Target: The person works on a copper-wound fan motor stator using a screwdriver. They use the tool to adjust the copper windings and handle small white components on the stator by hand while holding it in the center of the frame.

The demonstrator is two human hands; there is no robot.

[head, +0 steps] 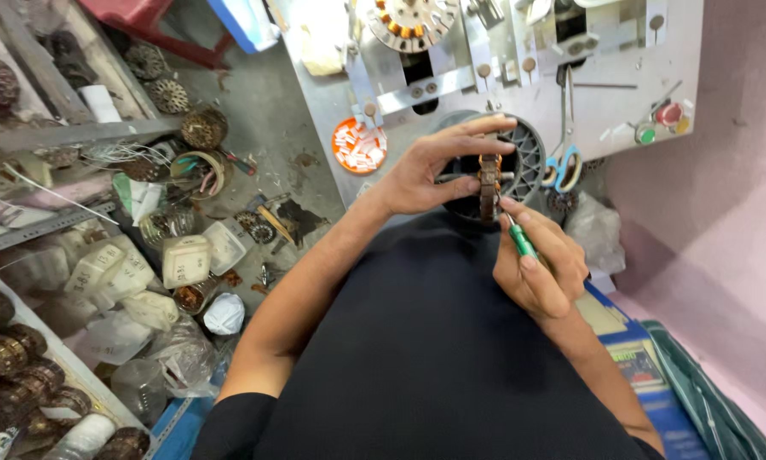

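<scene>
My left hand (430, 170) grips a round motor stator (489, 183) with copper windings and a shaft through it, held edge-on over my lap. My right hand (541, 268) is closed around a green-handled tool (521, 240) whose tip touches the lower edge of the stator. Behind the stator lies a dark round fan housing (529, 158) with ribs.
A grey workbench (604, 94) carries a winding machine with another stator (410, 19), blue-handled scissors (564, 166) and an orange dish (359, 145) of white bits. On the floor at left are shelves (51, 136), several wound stators, plastic tubs and bags. A pink wall stands at right.
</scene>
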